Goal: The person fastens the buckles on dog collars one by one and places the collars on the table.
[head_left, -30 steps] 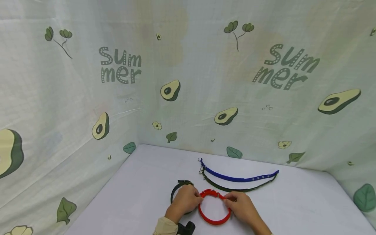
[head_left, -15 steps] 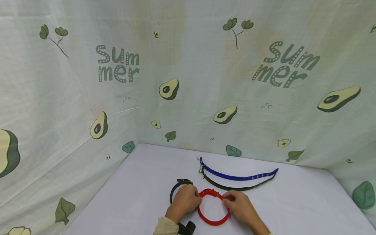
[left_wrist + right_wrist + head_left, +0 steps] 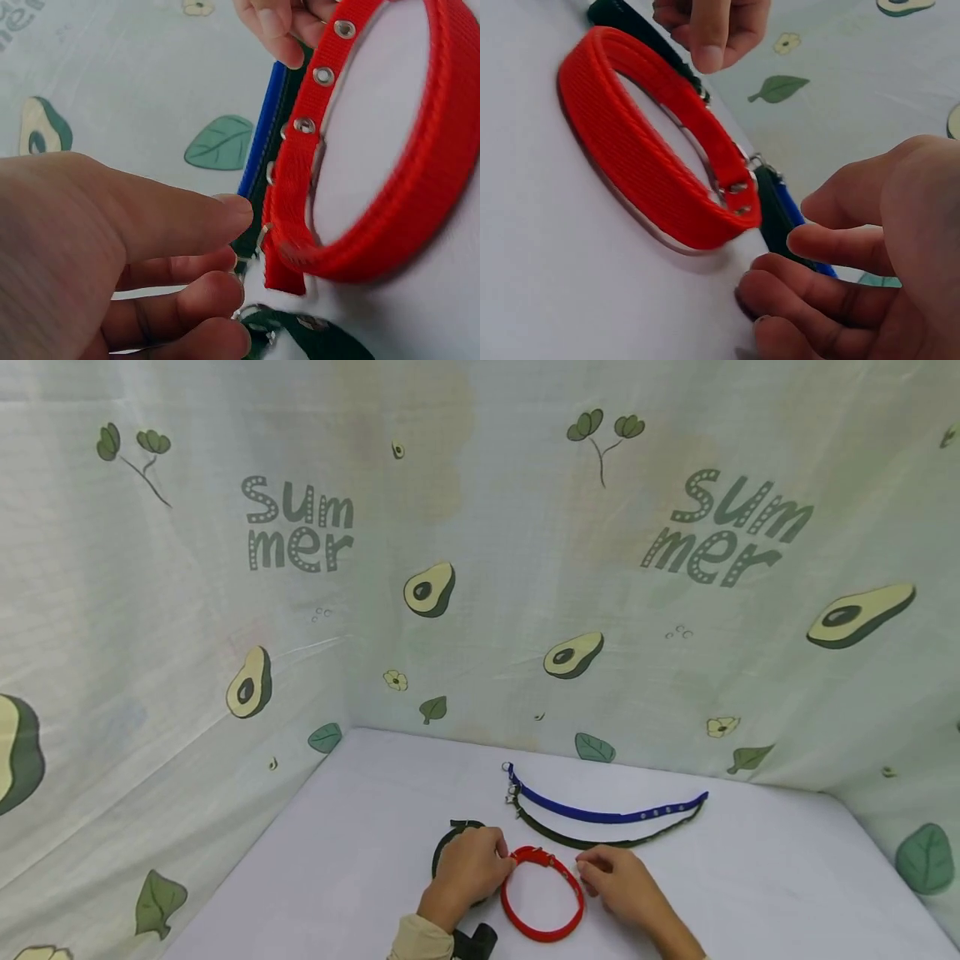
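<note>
The red collar [image 3: 543, 936] sits looped on the table [image 3: 360, 843], well forward of its back edge: at its left, the left hand [image 3: 471, 864], loosely bent, partly hiding a dark collar [image 3: 468, 823], holds nothing; at its right, the right hand [image 3: 618, 881], half spread, is also empty.

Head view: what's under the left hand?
A dark collar on the white table: far and left parts show. The left hand hides most of the rest.
</note>
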`<action>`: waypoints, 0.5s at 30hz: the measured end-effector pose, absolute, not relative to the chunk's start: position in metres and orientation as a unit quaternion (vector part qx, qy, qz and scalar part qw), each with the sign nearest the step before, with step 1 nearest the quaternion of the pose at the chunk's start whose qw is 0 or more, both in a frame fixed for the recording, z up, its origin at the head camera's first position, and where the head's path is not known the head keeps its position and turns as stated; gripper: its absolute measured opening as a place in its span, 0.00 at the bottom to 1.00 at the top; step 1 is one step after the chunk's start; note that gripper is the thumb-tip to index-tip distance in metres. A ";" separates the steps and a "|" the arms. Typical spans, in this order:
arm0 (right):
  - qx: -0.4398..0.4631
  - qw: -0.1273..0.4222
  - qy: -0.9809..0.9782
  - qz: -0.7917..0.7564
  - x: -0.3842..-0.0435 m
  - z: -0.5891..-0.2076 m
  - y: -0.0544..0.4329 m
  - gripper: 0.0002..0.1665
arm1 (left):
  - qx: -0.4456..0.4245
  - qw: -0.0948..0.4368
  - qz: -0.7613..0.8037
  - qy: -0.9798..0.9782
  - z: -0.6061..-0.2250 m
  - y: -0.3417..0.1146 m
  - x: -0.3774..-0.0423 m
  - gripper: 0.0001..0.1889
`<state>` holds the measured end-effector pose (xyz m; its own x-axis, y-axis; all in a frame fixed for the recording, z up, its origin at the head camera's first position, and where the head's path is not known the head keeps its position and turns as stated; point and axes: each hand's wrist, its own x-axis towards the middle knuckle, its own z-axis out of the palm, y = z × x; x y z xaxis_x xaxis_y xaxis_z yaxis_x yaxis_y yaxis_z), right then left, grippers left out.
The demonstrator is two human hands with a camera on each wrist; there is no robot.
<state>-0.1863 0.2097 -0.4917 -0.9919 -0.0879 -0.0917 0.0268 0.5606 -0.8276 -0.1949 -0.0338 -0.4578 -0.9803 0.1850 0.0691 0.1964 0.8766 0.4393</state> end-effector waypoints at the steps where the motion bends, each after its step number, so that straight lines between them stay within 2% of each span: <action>1: -0.015 0.059 0.880 -0.471 -0.187 -0.490 0.212 0.12 | -0.100 0.021 -0.230 -0.968 -0.457 -0.032 -0.195 0.12; 8: 0.031 0.007 0.874 -0.485 -0.189 -0.476 0.239 0.12 | -0.122 0.051 -0.249 -0.959 -0.457 -0.015 -0.202 0.09; 15: 0.065 -0.012 0.884 -0.463 -0.191 -0.469 0.268 0.18 | -0.174 0.071 -0.229 -0.955 -0.454 -0.004 -0.210 0.07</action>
